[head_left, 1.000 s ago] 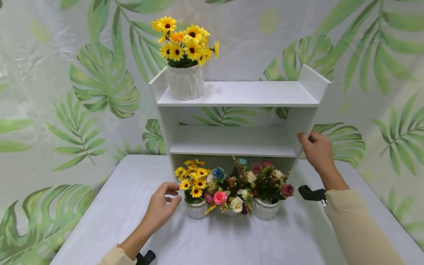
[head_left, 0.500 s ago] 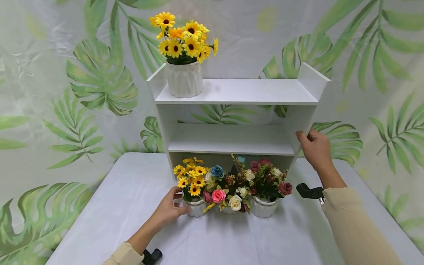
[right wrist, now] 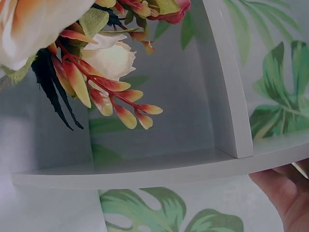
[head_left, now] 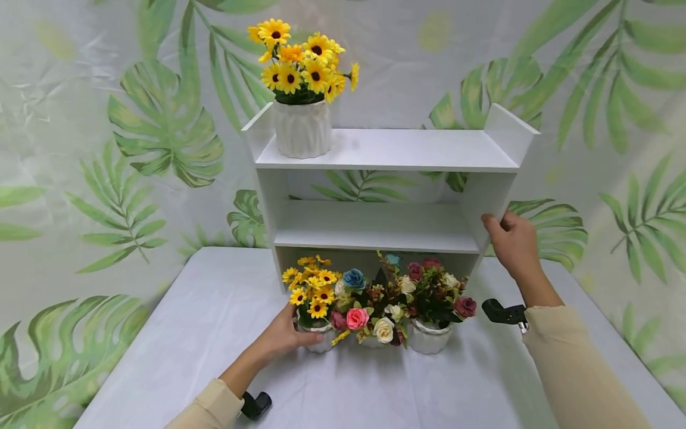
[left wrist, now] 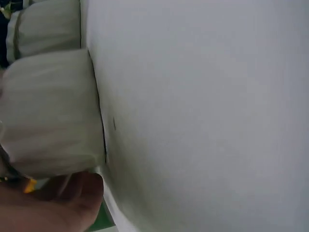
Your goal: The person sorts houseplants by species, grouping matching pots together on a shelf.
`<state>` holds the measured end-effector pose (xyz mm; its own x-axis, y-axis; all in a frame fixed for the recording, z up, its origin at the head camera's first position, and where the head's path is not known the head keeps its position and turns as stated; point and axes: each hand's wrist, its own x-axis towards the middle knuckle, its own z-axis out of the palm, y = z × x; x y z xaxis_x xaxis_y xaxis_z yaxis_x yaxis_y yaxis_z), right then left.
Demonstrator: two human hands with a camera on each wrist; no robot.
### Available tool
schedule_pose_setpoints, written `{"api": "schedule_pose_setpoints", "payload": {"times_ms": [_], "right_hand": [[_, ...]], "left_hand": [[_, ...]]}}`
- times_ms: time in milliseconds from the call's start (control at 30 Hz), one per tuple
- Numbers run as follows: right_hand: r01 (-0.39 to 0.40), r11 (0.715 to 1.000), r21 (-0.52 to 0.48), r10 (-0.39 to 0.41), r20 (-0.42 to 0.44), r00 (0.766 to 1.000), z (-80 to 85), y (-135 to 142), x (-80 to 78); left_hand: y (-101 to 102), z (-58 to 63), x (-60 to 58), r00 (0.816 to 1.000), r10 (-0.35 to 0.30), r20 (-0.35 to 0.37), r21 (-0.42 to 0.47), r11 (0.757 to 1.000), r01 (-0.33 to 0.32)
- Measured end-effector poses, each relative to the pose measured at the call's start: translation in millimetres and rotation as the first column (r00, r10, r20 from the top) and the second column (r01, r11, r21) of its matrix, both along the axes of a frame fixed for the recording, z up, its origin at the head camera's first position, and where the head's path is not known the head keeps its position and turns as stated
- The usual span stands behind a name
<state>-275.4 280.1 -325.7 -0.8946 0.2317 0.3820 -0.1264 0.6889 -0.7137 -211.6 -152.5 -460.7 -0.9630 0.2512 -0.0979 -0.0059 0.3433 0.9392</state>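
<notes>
With fingers round its left side and the thumb across its front, my left hand (head_left: 281,333) grips a small white pot (head_left: 326,341) of yellow sunflowers (head_left: 318,293). In the left wrist view the pot (left wrist: 53,116) stands on the tablecloth, the hand (left wrist: 53,208) against its side. My right hand (head_left: 514,244) holds the right side panel of a white shelf (head_left: 407,150), thumb on the inner face; its other fingers are mostly hidden. The right wrist view shows that hand (right wrist: 289,193) at the panel's edge.
Right of the held pot are a pot of mixed roses (head_left: 370,342) and a pot of dark red roses (head_left: 429,336), before the bottom tier. A larger sunflower pot (head_left: 302,130) stands on the top tier's left end. Leaf-printed cloth (head_left: 166,131) hangs behind the white-covered table (head_left: 364,393).
My left hand has moved right and forward, from beside the small sunflower pot to a grip around it. The right hand keeps its hold on the shelf.
</notes>
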Motion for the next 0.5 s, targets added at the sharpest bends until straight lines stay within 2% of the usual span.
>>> {"api": "schedule_pose_setpoints", "payload": {"times_ms": [200,333,500], "right_hand": [[-0.002,1.000,-0.002,0.002,0.022,1.000,-1.1,1.2,1.6],[-0.005,1.000,0.007,0.005,0.011,1.000,-1.5,0.9,0.4],[0.004,1.000,0.025,-0.004,-0.003,1.000,-1.4,1.0,-0.1]], "left_hand": [[-2.7,-0.2,-10.1,0.994,-0.098,0.056,0.032,0.995,0.097],[-4.3,-1.2,-11.9,0.990,-0.115,0.082,0.023,0.993,0.113],[-4.3,-2.8,-13.2,0.990,-0.119,0.080,0.009,0.993,0.119]]}}
